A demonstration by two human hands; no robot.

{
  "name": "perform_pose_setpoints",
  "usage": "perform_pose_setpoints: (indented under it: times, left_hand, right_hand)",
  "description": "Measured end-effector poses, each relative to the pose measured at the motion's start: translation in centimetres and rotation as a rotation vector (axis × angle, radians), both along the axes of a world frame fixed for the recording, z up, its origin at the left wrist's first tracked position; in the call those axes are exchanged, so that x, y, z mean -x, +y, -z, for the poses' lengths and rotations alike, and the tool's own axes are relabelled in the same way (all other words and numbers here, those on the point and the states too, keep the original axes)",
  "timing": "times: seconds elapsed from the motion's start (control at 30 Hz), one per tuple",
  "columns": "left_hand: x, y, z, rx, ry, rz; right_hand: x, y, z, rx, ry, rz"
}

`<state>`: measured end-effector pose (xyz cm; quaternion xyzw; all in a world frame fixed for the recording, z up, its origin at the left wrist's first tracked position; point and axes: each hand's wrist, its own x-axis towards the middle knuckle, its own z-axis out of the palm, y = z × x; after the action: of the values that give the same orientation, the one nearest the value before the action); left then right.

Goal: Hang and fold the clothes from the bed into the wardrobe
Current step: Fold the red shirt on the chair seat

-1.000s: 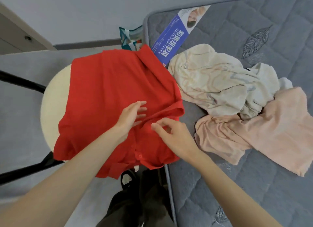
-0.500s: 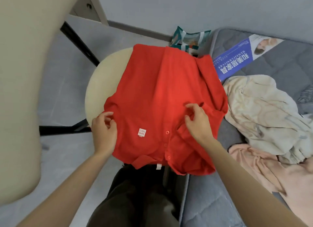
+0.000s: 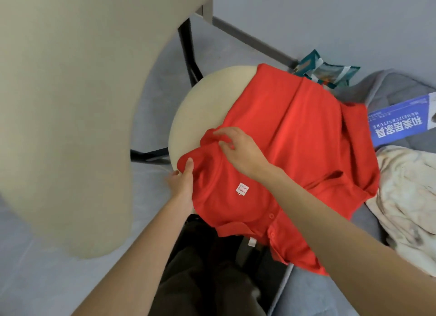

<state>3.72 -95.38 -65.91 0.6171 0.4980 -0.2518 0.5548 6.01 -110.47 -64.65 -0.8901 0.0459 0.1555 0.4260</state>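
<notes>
The red shirt [image 3: 295, 131] is lying spread over a round cream seat [image 3: 207, 103], with its far side draping onto the edge of the grey bed [image 3: 396, 91]. The left hand [image 3: 181, 186] is gripping the shirt's near-left edge, its thumb lying on top of the cloth and its fingers tucked beneath. Just beyond that thumb, the right hand [image 3: 243, 153] is reaching across, and its fingertips [image 3: 224, 139] are closing together on a bunched fold of red fabric. A small white label [image 3: 242, 189] is showing just beneath the right wrist, close to the left hand. Further toward the person, a row of red buttons [image 3: 271, 215] is running along the placket. Well to the right of both hands, a cream garment [image 3: 410, 198] is lying crumpled on the bed, with a blue printed banner [image 3: 401, 122] beyond it. Left of the hands, a large beige chair back [image 3: 70, 103] is filling the view.
</notes>
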Motion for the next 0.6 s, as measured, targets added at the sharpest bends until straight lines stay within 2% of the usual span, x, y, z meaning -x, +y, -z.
perform_pose_setpoints:
  times: [0.07, 0.17, 0.27, 0.33, 0.43, 0.57, 0.6]
  left_hand:
    - [-0.5, 0.1, -0.3, 0.139, 0.089, -0.041]
    - [-0.8, 0.6, -0.4, 0.226, 0.111, 0.002]
    - [-1.3, 0.9, -0.6, 0.209, 0.059, 0.038]
    - [-1.3, 0.9, -0.6, 0.137, -0.019, 0.046]
    - [-1.4, 0.7, -0.7, -0.03, -0.192, 0.072]
    - [-1.4, 0.5, -1.9, -0.302, -0.581, 0.134]
    - [-1.2, 0.4, -2.3, -0.363, -0.672, 0.197]
  right_hand:
    - [-1.7, 0.9, 0.9, 0.03, 0.054, -0.003]
    - [-3.8, 1.9, 1.7, 0.185, 0.145, -0.071]
    - [-5.4, 2.3, 1.7, 0.424, 0.319, -0.222]
    - [-6.0, 2.2, 1.6, 0.497, 0.396, -0.254]
    - [-6.8, 1.7, 1.4, 0.35, 0.389, -0.222]
    - [-7.2, 0.8, 0.1, -0.141, 0.252, 0.037]
    - [-6.9, 0.3, -0.3, -0.175, 0.213, 0.093]
